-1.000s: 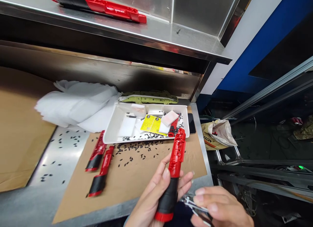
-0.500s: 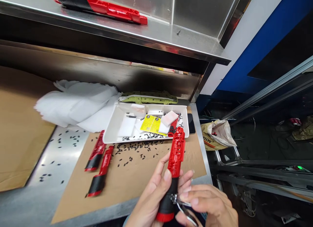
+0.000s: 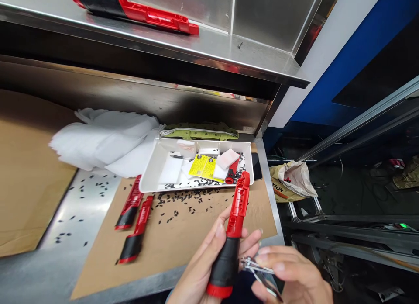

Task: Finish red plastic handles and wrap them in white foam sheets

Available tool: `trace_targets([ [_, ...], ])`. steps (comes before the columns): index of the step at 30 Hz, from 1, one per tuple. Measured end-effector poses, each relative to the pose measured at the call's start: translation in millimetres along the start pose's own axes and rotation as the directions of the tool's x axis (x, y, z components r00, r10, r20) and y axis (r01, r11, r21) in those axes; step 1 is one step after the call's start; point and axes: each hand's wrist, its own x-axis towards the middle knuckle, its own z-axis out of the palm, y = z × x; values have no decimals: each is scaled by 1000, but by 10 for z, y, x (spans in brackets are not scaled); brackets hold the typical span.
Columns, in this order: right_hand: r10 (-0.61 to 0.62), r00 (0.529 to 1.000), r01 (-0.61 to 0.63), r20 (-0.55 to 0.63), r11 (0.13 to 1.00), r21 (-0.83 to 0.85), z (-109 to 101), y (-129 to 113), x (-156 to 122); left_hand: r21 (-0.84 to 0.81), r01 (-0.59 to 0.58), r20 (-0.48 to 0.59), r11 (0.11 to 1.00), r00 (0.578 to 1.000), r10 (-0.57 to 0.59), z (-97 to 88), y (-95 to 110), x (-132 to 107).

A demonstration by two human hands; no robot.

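Observation:
My left hand (image 3: 204, 264) grips a red and black plastic handle shell (image 3: 231, 238) by its black end, the red end pointing up and away. My right hand (image 3: 291, 280) pinches a small metal tool (image 3: 253, 267), something like tweezers or clippers, with its tip close to the black part of the shell. Both hands hover over the front edge of the steel bench (image 3: 81, 199). Two more red and black shells (image 3: 132, 221) lie side by side on the brown cardboard sheet (image 3: 183, 234).
A white tray (image 3: 153, 173) holds a yellow label, white pads, a red part and many small black screws; more screws are scattered over cardboard and bench. White foam sheets (image 3: 101, 140) lie at the back left, a green part (image 3: 199, 131) behind the tray. Another red shell (image 3: 131, 9) sits on the upper shelf.
My left hand tilted the shell slightly to the right. My right hand brought the metal tool up against the shell's black part, then drew it a little back and right.

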Motion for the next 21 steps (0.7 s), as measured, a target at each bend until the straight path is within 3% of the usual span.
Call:
trace_targets([
  [7,81,994,-84,-76,996,-26,198,-86,-51,-20,65,-8,998,998,-65,-60,1,37],
  [12,81,996,-83,-49,996,-35,200,-79,-30,-13,49,-46,999,998,-50,-73,-15,20],
  [16,3,999,-4,-40,999,-43,179,-35,0,-43,34,-7,998,999,-35,-59,-32,20],
  [21,24,999,-26,-41,999,-33,66,-7,-21,-42,18,-8,999,1000,-19,-43,-26,39],
])
